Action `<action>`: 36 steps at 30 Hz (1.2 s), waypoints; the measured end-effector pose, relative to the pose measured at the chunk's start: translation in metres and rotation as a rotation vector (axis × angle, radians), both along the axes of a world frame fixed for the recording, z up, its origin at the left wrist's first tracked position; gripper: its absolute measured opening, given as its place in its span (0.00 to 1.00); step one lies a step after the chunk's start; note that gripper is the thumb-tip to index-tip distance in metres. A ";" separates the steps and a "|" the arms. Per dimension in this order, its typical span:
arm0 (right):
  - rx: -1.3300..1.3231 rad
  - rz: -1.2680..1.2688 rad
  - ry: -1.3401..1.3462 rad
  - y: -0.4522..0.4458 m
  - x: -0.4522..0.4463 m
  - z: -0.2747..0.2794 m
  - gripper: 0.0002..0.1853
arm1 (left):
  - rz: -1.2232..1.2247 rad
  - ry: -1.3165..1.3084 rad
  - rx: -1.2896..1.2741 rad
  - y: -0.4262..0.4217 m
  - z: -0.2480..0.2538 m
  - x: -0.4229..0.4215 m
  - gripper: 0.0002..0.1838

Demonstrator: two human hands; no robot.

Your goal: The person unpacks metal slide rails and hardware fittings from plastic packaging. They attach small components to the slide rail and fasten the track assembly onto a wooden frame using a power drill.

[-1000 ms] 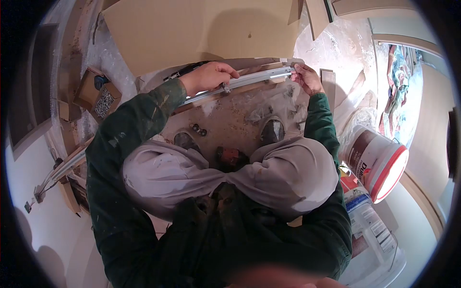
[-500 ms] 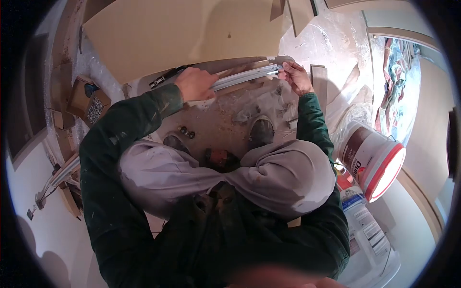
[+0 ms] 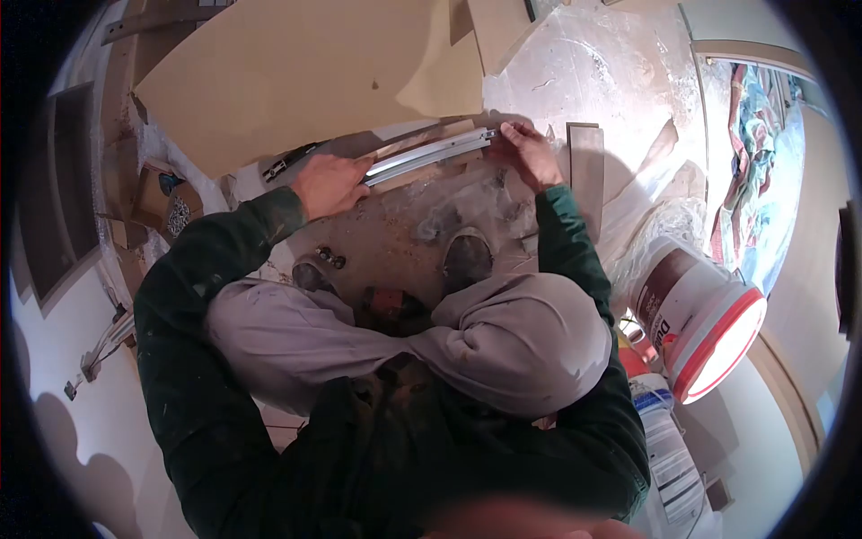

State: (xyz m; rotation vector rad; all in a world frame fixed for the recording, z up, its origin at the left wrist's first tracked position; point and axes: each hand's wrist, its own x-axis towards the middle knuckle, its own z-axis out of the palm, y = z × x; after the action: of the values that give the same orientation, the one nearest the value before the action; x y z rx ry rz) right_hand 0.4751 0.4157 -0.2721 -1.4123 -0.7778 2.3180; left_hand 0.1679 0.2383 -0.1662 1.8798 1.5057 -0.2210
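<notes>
A silvery metal drawer slide (image 3: 431, 153) is held level above the floor, between my two hands. My left hand (image 3: 332, 184) is closed round its left end, hiding that end. At the other end, my right hand (image 3: 530, 154) has its thumb and fingers pinched at the tip of the slide; some of its fingers are in shadow. Wooden strips (image 3: 426, 135) show just behind the slide. Beside my left hand, a dark tool (image 3: 289, 162) lies against the edge of a large brown board (image 3: 305, 81).
A red-and-black power tool (image 3: 388, 304) lies between my shoes. Small metal parts (image 3: 330, 258) sit by my left shoe. A cardboard box (image 3: 154, 193) with screws stands left. At right are a tilted white bucket (image 3: 691, 296), plastic sheeting (image 3: 660, 225) and a flat board (image 3: 586, 171).
Both hands and the drawer slide have shifted slightly left in view, as the whole scene moved with my head. My right fingers now sit nearer the very tip of the slide.
</notes>
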 end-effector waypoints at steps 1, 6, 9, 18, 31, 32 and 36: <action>-0.007 -0.043 0.021 -0.006 0.001 -0.003 0.10 | -0.001 0.021 0.002 0.000 0.001 0.001 0.25; 0.008 -0.110 0.108 -0.014 0.004 -0.016 0.07 | 0.024 0.048 -0.060 0.001 0.003 0.005 0.26; 0.108 -0.070 0.091 -0.012 0.001 -0.010 0.05 | 0.031 0.072 -0.069 0.000 0.002 0.005 0.26; -0.026 -0.135 0.119 -0.014 0.000 -0.018 0.05 | 0.026 0.018 0.031 -0.006 -0.009 0.002 0.24; 0.111 -0.197 0.146 -0.005 0.007 -0.015 0.05 | 0.070 0.035 0.028 -0.004 -0.005 0.004 0.22; 0.073 -0.190 0.174 -0.009 0.006 -0.020 0.05 | 0.063 0.038 0.005 -0.004 -0.003 0.005 0.22; 0.067 -0.181 0.149 -0.017 0.005 -0.020 0.05 | 0.029 0.110 -0.100 0.000 -0.002 0.005 0.29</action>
State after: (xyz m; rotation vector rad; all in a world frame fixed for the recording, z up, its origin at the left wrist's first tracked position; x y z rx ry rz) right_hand 0.4803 0.3988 -0.2917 -1.2130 -0.6495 2.2074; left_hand 0.1726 0.2382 -0.1678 1.7911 1.5645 -0.3852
